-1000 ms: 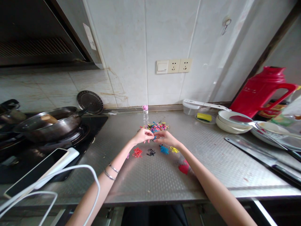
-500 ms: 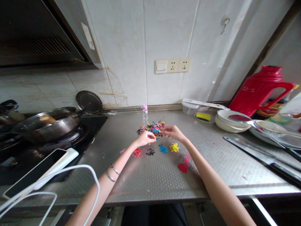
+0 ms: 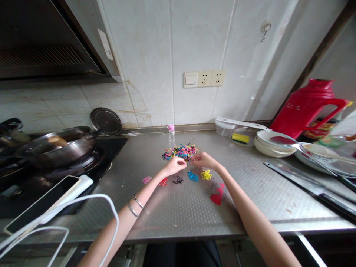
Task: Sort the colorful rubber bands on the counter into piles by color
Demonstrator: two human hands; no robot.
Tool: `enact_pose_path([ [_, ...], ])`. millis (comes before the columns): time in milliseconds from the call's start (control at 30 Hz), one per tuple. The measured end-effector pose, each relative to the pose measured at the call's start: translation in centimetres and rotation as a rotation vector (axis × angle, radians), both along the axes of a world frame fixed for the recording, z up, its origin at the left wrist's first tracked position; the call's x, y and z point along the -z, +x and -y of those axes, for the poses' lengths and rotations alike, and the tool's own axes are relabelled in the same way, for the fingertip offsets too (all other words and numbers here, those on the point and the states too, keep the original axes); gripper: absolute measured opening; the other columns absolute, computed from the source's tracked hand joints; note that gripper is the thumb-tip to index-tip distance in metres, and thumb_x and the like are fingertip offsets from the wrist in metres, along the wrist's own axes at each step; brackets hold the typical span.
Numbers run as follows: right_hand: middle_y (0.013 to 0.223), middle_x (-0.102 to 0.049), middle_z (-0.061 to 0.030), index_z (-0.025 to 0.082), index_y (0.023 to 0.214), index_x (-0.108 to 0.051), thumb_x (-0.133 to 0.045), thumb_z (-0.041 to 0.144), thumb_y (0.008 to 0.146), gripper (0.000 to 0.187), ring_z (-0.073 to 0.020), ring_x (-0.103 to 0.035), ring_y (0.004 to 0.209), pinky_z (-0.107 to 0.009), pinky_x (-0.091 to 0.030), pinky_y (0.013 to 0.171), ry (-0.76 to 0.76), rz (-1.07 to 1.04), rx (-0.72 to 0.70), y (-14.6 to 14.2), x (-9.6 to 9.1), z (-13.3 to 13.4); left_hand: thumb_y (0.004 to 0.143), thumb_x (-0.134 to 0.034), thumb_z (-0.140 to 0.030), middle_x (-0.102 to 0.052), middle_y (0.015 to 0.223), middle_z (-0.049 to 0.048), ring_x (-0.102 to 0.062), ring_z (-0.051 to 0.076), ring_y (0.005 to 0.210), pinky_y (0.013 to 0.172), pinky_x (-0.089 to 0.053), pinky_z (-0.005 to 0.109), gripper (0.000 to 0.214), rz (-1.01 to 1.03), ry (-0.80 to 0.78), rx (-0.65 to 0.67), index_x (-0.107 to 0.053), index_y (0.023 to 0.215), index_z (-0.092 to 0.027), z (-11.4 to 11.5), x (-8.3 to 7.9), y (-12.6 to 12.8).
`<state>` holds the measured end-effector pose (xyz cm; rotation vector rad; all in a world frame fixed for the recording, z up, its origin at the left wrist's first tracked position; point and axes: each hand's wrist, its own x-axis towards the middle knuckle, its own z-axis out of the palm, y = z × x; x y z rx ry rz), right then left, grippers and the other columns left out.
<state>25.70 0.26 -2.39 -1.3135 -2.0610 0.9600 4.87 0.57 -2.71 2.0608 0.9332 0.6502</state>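
Note:
A mixed-colour heap of small rubber bands [image 3: 180, 152] lies on the steel counter. At its near edge, my left hand [image 3: 175, 166] has its fingers pinched together. My right hand [image 3: 204, 161] is close beside it on the right, fingertips also drawn together; whatever either pinch holds is too small to make out. Nearer to me runs a row of single-colour piles: pink bands [image 3: 146, 180], red bands [image 3: 163, 182] partly behind my left forearm, black bands [image 3: 178, 180], blue bands [image 3: 193, 176] and yellow bands [image 3: 206, 174].
Behind the heap stands a small clear bottle with a pink cap [image 3: 170, 128]. A clear bag with red hearts [image 3: 217, 194] lies by my right forearm. Bowls [image 3: 274, 148], a knife [image 3: 300, 181] and a red thermos [image 3: 304, 107] are rightward; a pan [image 3: 61, 144], phone [image 3: 41, 204] and white cable [image 3: 111, 207] leftward.
My left hand has shifted slightly right and down, uncovering more of the pink pile. My right hand has come down a little, off the heap's right edge.

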Motion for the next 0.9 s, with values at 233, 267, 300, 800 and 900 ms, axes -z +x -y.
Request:
enact_pose_path([
  [233,0.057,-0.059,0.0008,0.014,0.085,-0.066,-0.059,0.042,0.065,0.035,-0.0088,-0.049,0.047,-0.017,-0.037,0.041,-0.129,0.040,-0.136,-0.7,-0.5,0.7,0.074,-0.053,-0.035,-0.062,0.065,0.0033,-0.041,0.004,0.041,0.039,-0.031,0.017,0.030,0.083,-0.065,-0.162,-0.065,0.081,-0.009,-1.6,-1.0,-1.7],
  [267,0.057,-0.059,0.0008,0.014,0.085,-0.066,-0.058,0.043,0.066,0.036,-0.0087,-0.049,0.047,-0.017,-0.036,0.041,-0.135,0.052,-0.142,-0.8,-0.7,0.8,0.074,-0.053,-0.035,-0.062,0.064,0.0033,-0.042,0.005,0.041,0.039,-0.031,0.017,0.030,0.085,-0.055,-0.174,-0.065,0.081,-0.009,-1.8,-1.0,-1.9],
  [300,0.056,-0.058,0.0009,0.014,0.084,-0.067,-0.056,0.044,0.067,0.036,-0.0084,-0.048,0.047,-0.017,-0.036,0.041,-0.121,0.066,-0.147,-0.8,-0.9,0.9,0.073,-0.054,-0.034,-0.062,0.064,0.0034,-0.043,0.006,0.043,0.041,-0.033,0.018,0.029,0.082,-0.040,-0.184,-0.065,0.081,-0.008,-2.0,-1.0,-2.1],
  [800,0.062,-0.060,0.0006,0.013,0.078,-0.068,-0.048,0.022,0.068,0.024,-0.0088,-0.049,0.057,-0.017,-0.034,0.054,0.290,0.153,0.111,0.6,1.6,-1.0,0.065,-0.063,-0.041,-0.063,0.065,0.0031,-0.053,0.012,0.058,0.056,-0.037,0.022,0.028,-0.292,0.273,-0.155,-0.064,0.067,-0.014,-0.6,0.4,-1.5],
  [900,0.063,-0.062,0.0008,0.014,0.079,-0.068,-0.047,0.022,0.068,0.025,-0.0091,-0.050,0.057,-0.017,-0.036,0.055,0.299,0.156,0.113,0.6,2.0,-1.2,0.064,-0.063,-0.043,-0.062,0.064,0.0024,-0.051,0.012,0.056,0.055,-0.035,0.022,0.029,-0.368,0.324,-0.201,-0.064,0.069,-0.015,0.0,0.2,-1.2],
])
